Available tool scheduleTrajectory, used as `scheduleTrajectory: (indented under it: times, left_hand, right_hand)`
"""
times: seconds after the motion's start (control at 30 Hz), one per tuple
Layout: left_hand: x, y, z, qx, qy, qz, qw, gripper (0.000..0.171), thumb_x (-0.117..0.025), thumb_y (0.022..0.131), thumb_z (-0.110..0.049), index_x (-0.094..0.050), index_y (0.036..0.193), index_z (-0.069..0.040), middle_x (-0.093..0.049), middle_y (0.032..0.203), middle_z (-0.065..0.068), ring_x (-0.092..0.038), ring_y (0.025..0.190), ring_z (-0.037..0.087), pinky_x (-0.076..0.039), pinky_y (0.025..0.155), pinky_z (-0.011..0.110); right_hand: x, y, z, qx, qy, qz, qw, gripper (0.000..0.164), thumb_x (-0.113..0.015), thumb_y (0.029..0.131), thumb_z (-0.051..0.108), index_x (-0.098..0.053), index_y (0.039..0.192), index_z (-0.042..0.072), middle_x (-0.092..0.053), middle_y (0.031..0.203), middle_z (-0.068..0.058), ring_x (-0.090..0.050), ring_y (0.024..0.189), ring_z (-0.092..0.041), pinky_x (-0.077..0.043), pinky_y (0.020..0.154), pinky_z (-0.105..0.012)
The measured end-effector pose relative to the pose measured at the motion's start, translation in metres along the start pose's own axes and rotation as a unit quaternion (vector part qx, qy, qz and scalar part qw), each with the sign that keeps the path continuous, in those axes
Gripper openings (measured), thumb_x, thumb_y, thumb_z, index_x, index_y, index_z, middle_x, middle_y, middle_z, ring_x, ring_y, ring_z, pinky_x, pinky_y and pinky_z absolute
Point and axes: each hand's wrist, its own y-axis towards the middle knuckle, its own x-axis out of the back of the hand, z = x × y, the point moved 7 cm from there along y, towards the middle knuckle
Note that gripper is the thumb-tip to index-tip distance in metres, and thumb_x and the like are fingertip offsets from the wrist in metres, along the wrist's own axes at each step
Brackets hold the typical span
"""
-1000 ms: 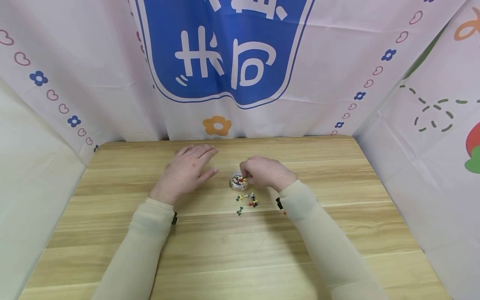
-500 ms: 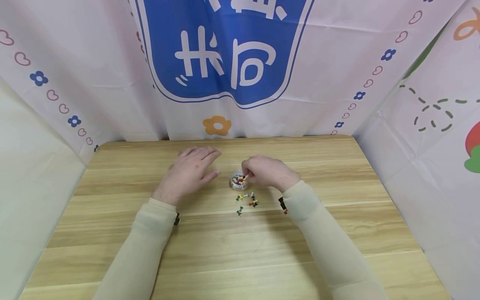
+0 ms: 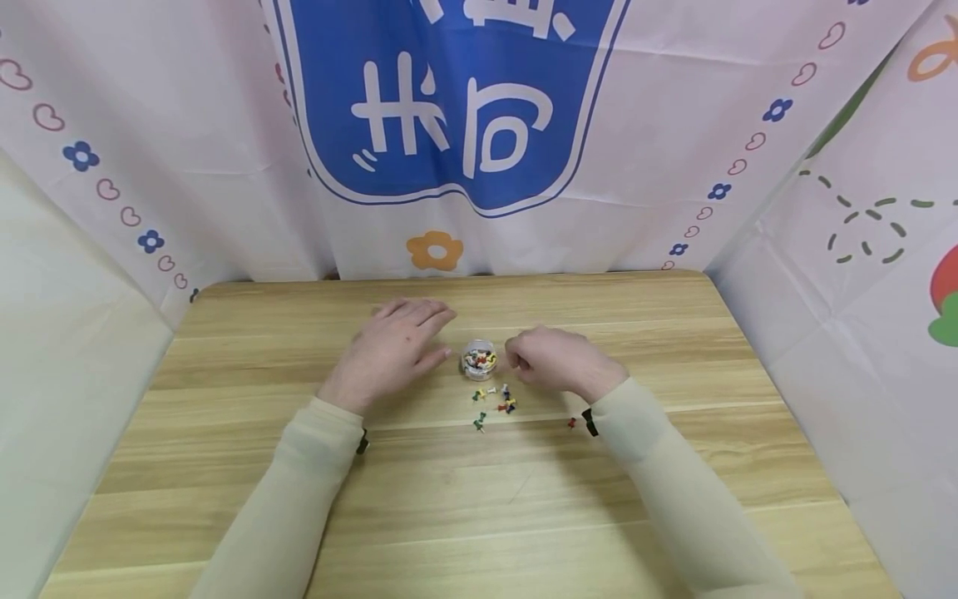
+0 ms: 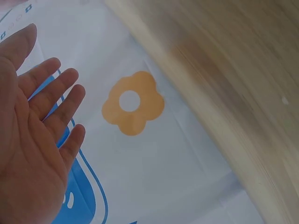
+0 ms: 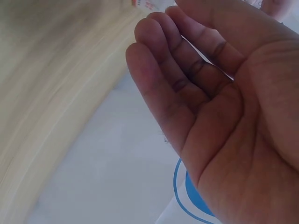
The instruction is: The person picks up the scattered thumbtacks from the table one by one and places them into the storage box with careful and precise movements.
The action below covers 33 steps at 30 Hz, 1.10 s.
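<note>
Centrally, toward the surface's far edge, a round clear-plastic tub is flanked.
Left hand spread; right hand curled, pinch unclear.

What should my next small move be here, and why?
Probably bring your right hand to the loose pushpins close by: several lie on the table outside the clear tub, which holds others. I can't tell whether your fingertips already pinch one.
</note>
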Motion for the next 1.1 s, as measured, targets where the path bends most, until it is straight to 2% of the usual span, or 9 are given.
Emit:
scheduleTrajectory:
  times: [0.23,0.4,0.63,0.87,1.0,1.1]
  left_hand:
    - [-0.003,0.003,-0.009,-0.018,0.002,-0.005,0.9998,0.066,-0.055,0.103,-0.054,-0.046,0.157,-0.017,-0.047,0.159,0.004,-0.04,0.147,0.025,-0.022,0.125,0.052]
    - [-0.005,0.003,-0.017,-0.03,0.003,-0.009,0.9995,0.066,-0.058,0.102,-0.051,-0.047,0.156,-0.016,-0.048,0.158,0.004,-0.04,0.146,0.025,-0.023,0.125,0.05]
    - [-0.003,0.003,-0.027,-0.047,-0.003,-0.016,0.9988,0.066,-0.061,0.101,-0.049,-0.048,0.156,-0.015,-0.05,0.157,0.004,-0.041,0.146,0.026,-0.021,0.126,0.049]
    - [-0.006,0.004,-0.035,-0.06,-0.008,-0.021,0.998,0.065,-0.061,0.101,-0.05,-0.049,0.155,-0.015,-0.051,0.156,0.004,-0.042,0.145,0.024,-0.019,0.126,0.047]
    - [-0.008,0.004,-0.039,-0.064,-0.008,-0.023,0.9976,0.065,-0.059,0.102,-0.052,-0.049,0.155,-0.015,-0.051,0.155,0.004,-0.042,0.145,0.025,-0.02,0.126,0.048]
    - [-0.007,0.004,-0.042,-0.068,-0.007,-0.025,0.9974,0.065,-0.058,0.102,-0.051,-0.049,0.155,-0.015,-0.052,0.154,0.004,-0.043,0.145,0.025,-0.021,0.126,0.048]
  right_hand:
    - [-0.005,-0.016,-0.005,-0.002,-0.002,0.005,1.0,0.01,-0.068,0.092,0.006,-0.066,0.089,0.016,-0.063,0.083,0.006,-0.057,0.072,-0.012,-0.052,0.065,-0.028]
    - [-0.012,-0.025,-0.012,-0.009,-0.009,0.02,1.0,0.016,-0.065,0.089,0.001,-0.065,0.087,0.017,-0.063,0.083,0.006,-0.056,0.073,-0.011,-0.052,0.065,-0.028]
    - [-0.017,-0.041,-0.018,-0.013,-0.016,0.038,0.999,0.02,-0.06,0.086,0.0,-0.06,0.078,0.018,-0.056,0.072,0.006,-0.051,0.064,-0.012,-0.046,0.058,-0.028]
    - [-0.024,-0.055,-0.027,-0.063,0.002,0.08,0.995,0.021,-0.072,0.085,0.007,-0.057,0.076,0.019,-0.055,0.071,0.006,-0.05,0.065,-0.011,-0.044,0.057,-0.028]
    - [-0.027,-0.06,-0.028,-0.074,0.01,0.096,0.993,0.024,-0.081,0.084,0.015,-0.058,0.077,0.018,-0.057,0.074,0.005,-0.052,0.067,-0.012,-0.045,0.058,-0.029]
    - [-0.03,-0.062,-0.029,-0.086,0.013,0.105,0.991,0.025,-0.084,0.083,0.018,-0.059,0.078,0.018,-0.058,0.075,0.005,-0.053,0.068,-0.012,-0.046,0.058,-0.03]
